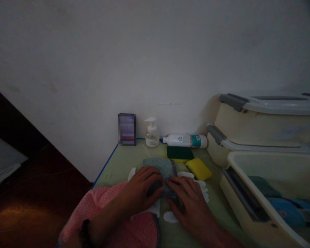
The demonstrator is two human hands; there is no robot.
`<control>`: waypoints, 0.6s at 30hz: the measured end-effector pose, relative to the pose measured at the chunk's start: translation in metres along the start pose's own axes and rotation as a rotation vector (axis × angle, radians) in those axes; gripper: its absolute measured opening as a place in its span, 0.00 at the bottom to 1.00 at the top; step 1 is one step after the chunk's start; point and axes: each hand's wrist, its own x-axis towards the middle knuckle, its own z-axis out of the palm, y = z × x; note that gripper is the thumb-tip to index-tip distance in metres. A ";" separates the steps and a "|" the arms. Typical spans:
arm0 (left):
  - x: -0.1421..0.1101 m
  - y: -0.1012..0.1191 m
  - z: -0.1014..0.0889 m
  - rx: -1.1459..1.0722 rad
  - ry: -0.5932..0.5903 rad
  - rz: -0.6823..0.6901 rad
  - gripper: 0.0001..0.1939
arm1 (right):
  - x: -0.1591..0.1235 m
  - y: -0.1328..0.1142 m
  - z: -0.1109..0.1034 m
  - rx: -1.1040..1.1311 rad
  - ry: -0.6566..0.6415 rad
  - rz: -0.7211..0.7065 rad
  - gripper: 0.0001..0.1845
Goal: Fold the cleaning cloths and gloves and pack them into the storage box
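A grey-blue textured cloth [167, 168] with a dark checked edge lies on the table under both hands. My left hand [147, 186] rests on its left part, fingers bent slightly over it and thumb apart. From the right, my right hand [187, 198] touches the cloth with its fingertips, fingers stretched out. White gloves [203, 186] lie partly beneath the hands, and their full shape is hidden. Under my left forearm is a pink towel [100, 203] with a dark edge.
Behind the cloth are a green-and-yellow sponge [179, 154], a yellow sponge [199, 168], a white bottle [183, 140] on its side, a pump bottle [152, 134] and an upright dark device [127, 129]. At right, an open cream bin [237, 193] holds blue things; closed bins stand behind.
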 end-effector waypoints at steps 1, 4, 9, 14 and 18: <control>-0.001 0.000 -0.002 -0.013 -0.017 0.007 0.09 | 0.002 0.001 -0.001 0.010 0.016 -0.011 0.20; -0.004 0.000 -0.005 -0.036 -0.082 0.056 0.19 | 0.008 0.003 -0.005 0.043 0.065 -0.024 0.15; -0.010 -0.001 -0.004 -0.018 -0.073 0.064 0.33 | 0.010 -0.003 -0.017 0.172 0.188 0.053 0.10; -0.012 -0.008 -0.001 -0.025 0.015 0.030 0.24 | 0.000 -0.009 -0.021 0.391 0.229 0.209 0.10; -0.009 -0.016 -0.001 -0.137 0.053 0.182 0.17 | -0.002 -0.001 -0.020 0.397 0.211 0.131 0.14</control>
